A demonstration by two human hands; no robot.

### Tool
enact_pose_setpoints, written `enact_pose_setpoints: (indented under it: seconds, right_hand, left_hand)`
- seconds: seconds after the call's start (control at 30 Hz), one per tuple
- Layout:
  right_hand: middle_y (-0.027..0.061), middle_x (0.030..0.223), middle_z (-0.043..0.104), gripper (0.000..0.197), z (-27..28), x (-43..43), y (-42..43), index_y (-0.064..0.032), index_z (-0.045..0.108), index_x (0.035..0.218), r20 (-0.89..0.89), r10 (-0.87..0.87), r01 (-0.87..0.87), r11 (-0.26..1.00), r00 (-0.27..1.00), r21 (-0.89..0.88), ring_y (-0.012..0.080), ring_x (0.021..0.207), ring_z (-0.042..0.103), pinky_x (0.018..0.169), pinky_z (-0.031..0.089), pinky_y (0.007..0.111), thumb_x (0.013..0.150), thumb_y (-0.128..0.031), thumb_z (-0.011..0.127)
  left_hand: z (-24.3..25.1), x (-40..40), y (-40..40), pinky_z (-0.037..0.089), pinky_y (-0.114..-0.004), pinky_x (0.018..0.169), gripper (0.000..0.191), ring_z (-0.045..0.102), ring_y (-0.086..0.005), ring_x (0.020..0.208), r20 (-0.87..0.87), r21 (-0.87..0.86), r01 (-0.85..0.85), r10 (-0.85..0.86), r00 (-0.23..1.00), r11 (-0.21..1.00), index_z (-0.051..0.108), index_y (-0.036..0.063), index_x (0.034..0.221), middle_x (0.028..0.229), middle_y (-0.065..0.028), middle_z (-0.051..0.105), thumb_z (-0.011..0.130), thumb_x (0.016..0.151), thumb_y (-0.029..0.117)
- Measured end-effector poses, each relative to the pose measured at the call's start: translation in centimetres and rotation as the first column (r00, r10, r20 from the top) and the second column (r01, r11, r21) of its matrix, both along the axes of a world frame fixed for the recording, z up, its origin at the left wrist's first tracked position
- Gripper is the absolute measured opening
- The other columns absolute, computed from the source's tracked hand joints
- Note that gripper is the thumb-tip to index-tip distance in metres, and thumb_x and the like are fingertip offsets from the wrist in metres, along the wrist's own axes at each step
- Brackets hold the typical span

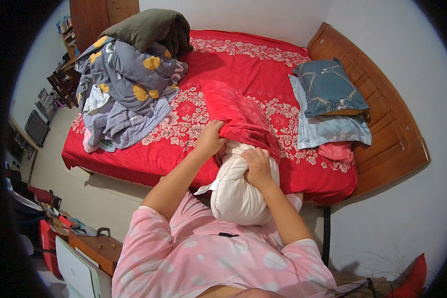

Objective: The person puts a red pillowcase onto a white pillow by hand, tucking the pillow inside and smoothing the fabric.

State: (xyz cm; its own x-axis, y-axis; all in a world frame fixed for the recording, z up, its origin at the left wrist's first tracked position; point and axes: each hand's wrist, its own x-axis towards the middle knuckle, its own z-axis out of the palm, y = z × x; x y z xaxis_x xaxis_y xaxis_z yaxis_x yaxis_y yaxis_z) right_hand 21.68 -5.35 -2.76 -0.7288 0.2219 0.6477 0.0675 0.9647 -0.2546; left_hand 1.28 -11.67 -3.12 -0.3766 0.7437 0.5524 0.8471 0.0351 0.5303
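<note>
A white pillow (246, 193) sticks halfway out of a red pillowcase (242, 111) in front of my body, its bare end near my lap. My left hand (211, 139) grips the edge of the pillowcase at its opening. With bent fingers, my right hand (259, 167) grasps the white pillow just below that opening. A small white tag (208, 187) hangs from the pillow's left side. The far part of the pillowcase rests on the red floral bedsheet (186, 119); how far the pillow reaches inside is hidden.
A grey quilt with yellow shapes (134, 70) and a dark green pillow (145, 28) are heaped at the bed's left. Toward the wooden headboard (376, 100), a blue patterned pillow (327, 87) lies on a light blue one (309, 130). A brown case (97, 247) stands at lower left.
</note>
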Motion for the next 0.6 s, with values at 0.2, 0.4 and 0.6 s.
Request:
enact_pose_setpoints:
  seconds: [0.2,0.4,0.6]
  right_hand:
    - [0.0064,0.089,0.054,0.020,-1.0,0.6,1.8,-0.0090,0.055,0.090,-0.109,-0.173,0.175,0.984,0.979,0.009,0.0263,0.084,0.050,0.076,0.036,0.039,0.071,-0.004,0.054]
    - [0.0055,0.088,0.054,0.013,-2.2,2.0,3.7,-0.0094,0.055,0.091,-0.107,-0.258,0.259,0.966,0.960,-0.010,0.0251,0.085,0.050,0.076,0.037,0.039,0.080,-0.008,0.050]
    - [0.0095,0.091,0.055,0.021,-2.4,0.3,1.5,-0.0063,0.056,0.093,-0.024,-0.196,0.196,0.980,0.980,0.018,0.0289,0.088,0.051,0.079,0.037,0.041,0.072,-0.005,0.049]
  left_hand:
    - [1.3,5.0,-0.3,0.044,-0.040,0.083,0.036,0.058,-0.0358,0.096,0.486,-0.032,-0.033,0.045,0.873,0.999,0.050,0.0034,0.109,0.098,-0.0213,0.060,0.063,0.076,0.007]
    - [2.8,6.7,-1.1,0.046,-0.041,0.083,0.053,0.059,-0.0367,0.098,0.405,-0.170,0.059,0.015,0.914,0.984,0.042,0.0072,0.123,0.099,-0.0218,0.061,0.066,0.075,0.008]
    - [1.5,4.5,-0.3,0.046,-0.041,0.083,0.034,0.058,-0.0388,0.097,0.109,0.047,0.066,-0.071,0.991,0.997,0.059,0.0051,0.106,0.103,-0.0186,0.061,0.060,0.072,0.000]
